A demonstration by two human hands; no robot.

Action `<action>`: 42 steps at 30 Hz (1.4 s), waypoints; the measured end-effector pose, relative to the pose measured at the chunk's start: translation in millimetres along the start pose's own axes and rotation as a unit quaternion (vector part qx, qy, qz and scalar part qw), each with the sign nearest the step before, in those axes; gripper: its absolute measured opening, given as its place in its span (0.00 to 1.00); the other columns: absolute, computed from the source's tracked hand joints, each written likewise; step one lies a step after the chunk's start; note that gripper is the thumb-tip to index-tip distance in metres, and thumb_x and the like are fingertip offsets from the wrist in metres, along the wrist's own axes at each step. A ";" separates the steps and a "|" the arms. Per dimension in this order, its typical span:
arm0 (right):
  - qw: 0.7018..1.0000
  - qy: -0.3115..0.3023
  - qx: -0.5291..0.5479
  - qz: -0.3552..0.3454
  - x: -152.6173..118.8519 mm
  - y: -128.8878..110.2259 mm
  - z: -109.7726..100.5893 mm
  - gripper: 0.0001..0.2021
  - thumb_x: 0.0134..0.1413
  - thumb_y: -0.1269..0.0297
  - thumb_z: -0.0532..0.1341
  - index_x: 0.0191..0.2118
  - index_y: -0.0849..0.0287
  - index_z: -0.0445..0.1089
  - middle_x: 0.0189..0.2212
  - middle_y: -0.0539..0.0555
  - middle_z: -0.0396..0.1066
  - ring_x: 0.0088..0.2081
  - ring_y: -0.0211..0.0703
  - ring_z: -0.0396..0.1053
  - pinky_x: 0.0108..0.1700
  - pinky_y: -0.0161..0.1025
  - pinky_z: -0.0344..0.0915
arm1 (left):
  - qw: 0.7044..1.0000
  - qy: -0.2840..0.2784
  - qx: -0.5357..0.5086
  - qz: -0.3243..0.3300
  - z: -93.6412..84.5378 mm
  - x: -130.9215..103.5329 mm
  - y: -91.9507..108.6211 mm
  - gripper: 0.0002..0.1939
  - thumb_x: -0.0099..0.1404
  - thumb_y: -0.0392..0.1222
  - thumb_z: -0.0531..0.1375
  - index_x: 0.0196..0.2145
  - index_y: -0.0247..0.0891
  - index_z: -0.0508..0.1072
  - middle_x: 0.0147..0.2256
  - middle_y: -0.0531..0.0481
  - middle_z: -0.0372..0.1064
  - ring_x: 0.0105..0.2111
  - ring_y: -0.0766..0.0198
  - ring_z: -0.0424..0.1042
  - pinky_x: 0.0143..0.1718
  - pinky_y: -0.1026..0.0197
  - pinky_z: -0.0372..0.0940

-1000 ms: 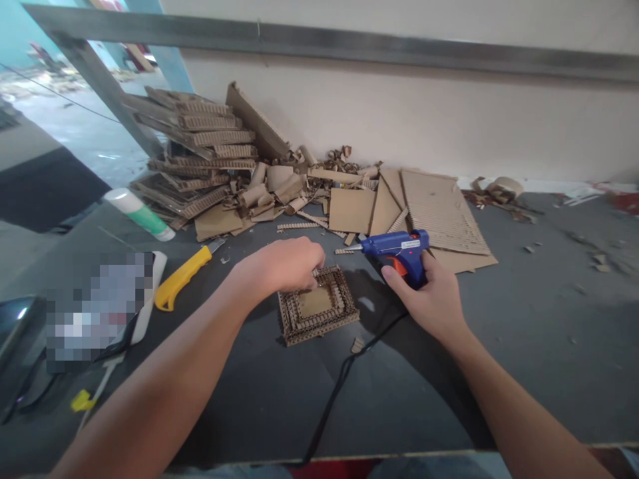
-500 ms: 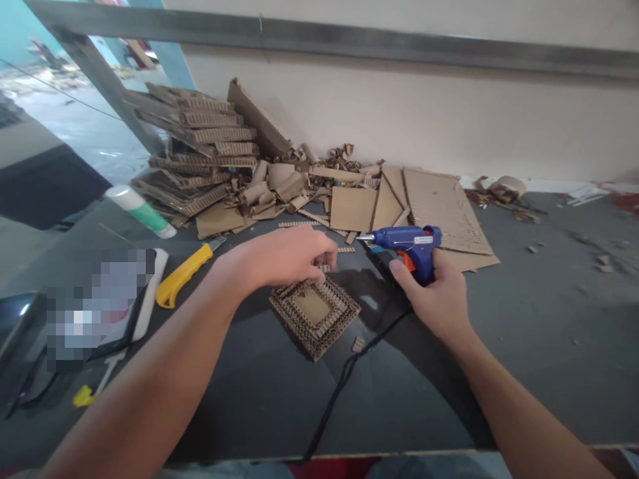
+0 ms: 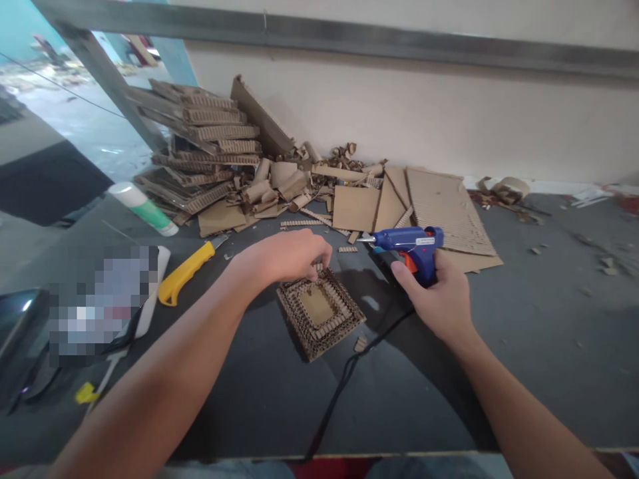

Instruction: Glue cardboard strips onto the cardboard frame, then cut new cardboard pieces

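Observation:
My left hand [image 3: 294,256] is over the far corner of a square, stepped cardboard piece [image 3: 338,328] built from corrugated strips round a flat centre. Its fingers are closed at that corner, pinching a small corrugated cardboard strip [image 3: 319,267]; the fingertips partly hide it. On the right, a blue glue gun [image 3: 407,238] with an orange trigger is gripped in my right hand [image 3: 442,293]. Its metal nozzle points left, held above the table, and its black cord [image 3: 344,376] trails toward the front edge. A small cardboard scrap [image 3: 360,343] lies beside the square piece.
Cardboard scraps [image 3: 287,176] and stacked cardboard frames [image 3: 214,133] are heaped along the wall, with flat sheets [image 3: 444,206] to the right. A yellow utility knife [image 3: 186,273], a glue stick [image 3: 144,209] and a phone [image 3: 107,299] lie at left. A short strip [image 3: 348,249] lies behind the square piece.
The square cardboard piece has turned on the table and shifted slightly right. My left fingers have moved a little closer to its far corner. The glue gun stays in nearly the same place.

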State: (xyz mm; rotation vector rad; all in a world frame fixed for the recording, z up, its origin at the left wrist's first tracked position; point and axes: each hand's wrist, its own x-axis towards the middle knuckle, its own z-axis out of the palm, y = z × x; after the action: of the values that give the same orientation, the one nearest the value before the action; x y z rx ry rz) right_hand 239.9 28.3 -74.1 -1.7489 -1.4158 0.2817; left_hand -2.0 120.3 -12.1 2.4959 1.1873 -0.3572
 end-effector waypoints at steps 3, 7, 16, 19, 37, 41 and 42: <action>1.000 -0.001 0.000 0.000 0.0 -0.3 -0.6 0.18 0.48 0.46 0.64 0.32 0.57 0.70 0.19 0.46 0.61 0.21 0.36 0.55 0.23 0.35 0.55 | 0.999 0.010 -0.021 0.038 -3.0 -0.5 -4.2 0.09 0.61 0.42 0.65 0.41 0.47 0.78 0.38 0.52 0.76 0.38 0.60 0.73 0.32 0.62 0.58; 1.000 -0.006 0.003 0.000 0.2 -0.4 -1.0 0.18 0.48 0.47 0.65 0.33 0.58 0.71 0.19 0.46 0.62 0.21 0.36 0.55 0.23 0.35 0.55 | 0.999 0.009 -0.035 0.021 -10.1 -6.5 -16.0 0.10 0.64 0.45 0.62 0.43 0.46 0.78 0.40 0.50 0.77 0.37 0.60 0.74 0.33 0.63 0.60; 1.000 -0.015 0.016 -0.015 -1.1 0.4 1.1 0.17 0.49 0.48 0.65 0.33 0.58 0.72 0.21 0.48 0.66 0.22 0.37 0.57 0.24 0.35 0.57 | 0.998 -0.022 -0.037 -0.053 -14.0 -12.7 -29.5 0.11 0.66 0.42 0.59 0.46 0.43 0.76 0.41 0.48 0.78 0.37 0.61 0.75 0.33 0.63 0.61; 1.000 -0.023 0.013 -0.013 -0.5 0.9 1.5 0.18 0.49 0.47 0.65 0.34 0.59 0.72 0.21 0.48 0.66 0.23 0.38 0.59 0.24 0.35 0.57 | 0.998 -0.020 -0.028 -0.047 -16.9 -14.9 -18.8 0.12 0.66 0.45 0.59 0.45 0.43 0.76 0.43 0.48 0.77 0.39 0.60 0.75 0.34 0.63 0.61; 0.996 -0.055 0.002 -0.072 -2.5 -4.4 1.5 0.15 0.51 0.49 0.63 0.27 0.55 0.63 0.15 0.43 0.58 0.18 0.35 0.55 0.22 0.35 0.56 | 0.973 0.227 0.023 0.022 59.9 -69.0 5.7 0.15 0.72 0.49 0.53 0.46 0.41 0.76 0.42 0.46 0.71 0.33 0.61 0.73 0.31 0.61 0.63; 0.993 -0.065 -0.017 -0.098 -2.8 -4.1 3.2 0.16 0.51 0.49 0.63 0.25 0.54 0.60 0.14 0.42 0.55 0.17 0.35 0.53 0.22 0.35 0.54 | 0.964 0.261 0.023 0.044 74.0 -66.5 3.1 0.16 0.72 0.51 0.54 0.46 0.42 0.77 0.38 0.48 0.70 0.30 0.64 0.71 0.29 0.62 0.62; 0.992 -0.066 -0.022 -0.104 -3.0 -3.7 3.7 0.17 0.52 0.49 0.63 0.25 0.53 0.59 0.14 0.42 0.54 0.16 0.35 0.53 0.21 0.35 0.53 | 0.964 0.260 0.020 0.050 75.7 -65.5 2.5 0.16 0.72 0.51 0.55 0.46 0.43 0.78 0.38 0.48 0.69 0.29 0.64 0.71 0.29 0.62 0.62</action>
State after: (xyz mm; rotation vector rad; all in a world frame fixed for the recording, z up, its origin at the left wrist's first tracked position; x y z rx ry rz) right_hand 234.0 27.4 -74.7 -1.6261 -1.6966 0.2604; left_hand -46.0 41.8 -55.9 2.7628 1.2297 0.3281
